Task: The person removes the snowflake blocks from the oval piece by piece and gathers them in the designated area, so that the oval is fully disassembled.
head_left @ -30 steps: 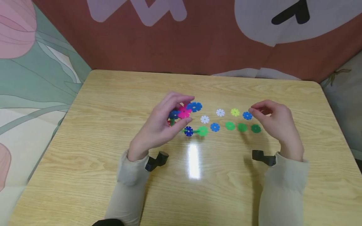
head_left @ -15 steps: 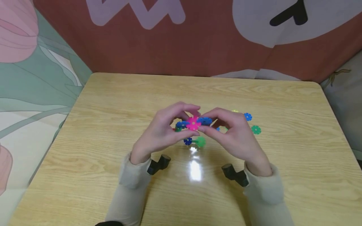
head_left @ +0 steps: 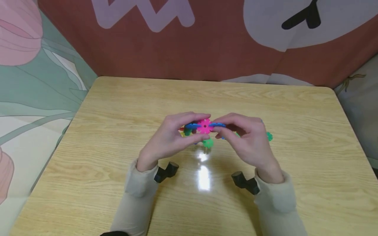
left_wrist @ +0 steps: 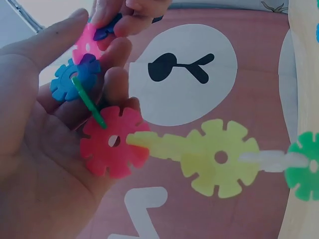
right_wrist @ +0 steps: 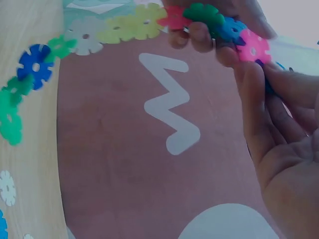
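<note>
A chain of slotted, flower-shaped plastic discs hangs from my left hand, which holds it around a pink disc. My right hand pinches a blue disc set edge-on at the pink disc's right side. Left of the pink one sits another blue disc, then a green disc. The left wrist view shows a red disc against the palm, followed by a yellow disc. Farther along come a white disc, a dark blue disc and green discs.
Loose discs lie on the wooden table behind the right hand, mostly hidden; a green disc shows at its right. A loose white disc appears in the right wrist view. A patterned wall stands behind the table.
My right hand has moved left from beside a loose blue disc on the table to the chain's end. The blue disc there has turned edge-on, and the left hand has lowered slightly.
</note>
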Motion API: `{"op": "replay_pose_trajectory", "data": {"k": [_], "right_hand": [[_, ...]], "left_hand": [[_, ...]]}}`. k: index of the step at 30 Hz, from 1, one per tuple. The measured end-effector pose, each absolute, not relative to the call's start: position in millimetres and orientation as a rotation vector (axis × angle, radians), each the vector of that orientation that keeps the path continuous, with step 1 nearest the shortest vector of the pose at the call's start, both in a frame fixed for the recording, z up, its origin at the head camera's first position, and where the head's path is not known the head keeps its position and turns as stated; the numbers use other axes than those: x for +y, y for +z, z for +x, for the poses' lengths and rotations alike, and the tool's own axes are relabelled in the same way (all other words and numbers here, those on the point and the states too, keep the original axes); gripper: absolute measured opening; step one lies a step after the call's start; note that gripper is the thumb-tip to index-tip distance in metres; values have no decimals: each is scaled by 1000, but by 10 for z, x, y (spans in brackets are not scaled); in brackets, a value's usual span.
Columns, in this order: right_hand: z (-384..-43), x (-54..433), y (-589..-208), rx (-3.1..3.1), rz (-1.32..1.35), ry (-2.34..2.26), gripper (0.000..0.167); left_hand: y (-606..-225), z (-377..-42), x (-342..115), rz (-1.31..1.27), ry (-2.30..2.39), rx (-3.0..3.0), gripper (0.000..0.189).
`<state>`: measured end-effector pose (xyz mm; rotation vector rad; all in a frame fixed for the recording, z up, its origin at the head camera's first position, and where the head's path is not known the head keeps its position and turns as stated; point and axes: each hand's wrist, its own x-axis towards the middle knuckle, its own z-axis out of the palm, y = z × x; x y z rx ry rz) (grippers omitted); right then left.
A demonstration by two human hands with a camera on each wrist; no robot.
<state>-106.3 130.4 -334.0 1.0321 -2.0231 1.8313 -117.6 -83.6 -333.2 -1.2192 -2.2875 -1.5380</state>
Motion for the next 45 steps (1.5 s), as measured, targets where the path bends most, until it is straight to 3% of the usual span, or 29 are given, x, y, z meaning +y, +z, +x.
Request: {"op": "replay_pose_trajectory", "data": {"k": [35, 45], "right_hand": [[-1133, 1294, -3345, -1996, 850, 1576, 6], [-1294, 1561, -3511, -2624, 621, 1270, 6]], "left_hand": [[-3317, -1191, -816, -1099, -1489, -2213, 38], [-3292, -1178, -946, -1014, -1482, -2248, 42]]}}
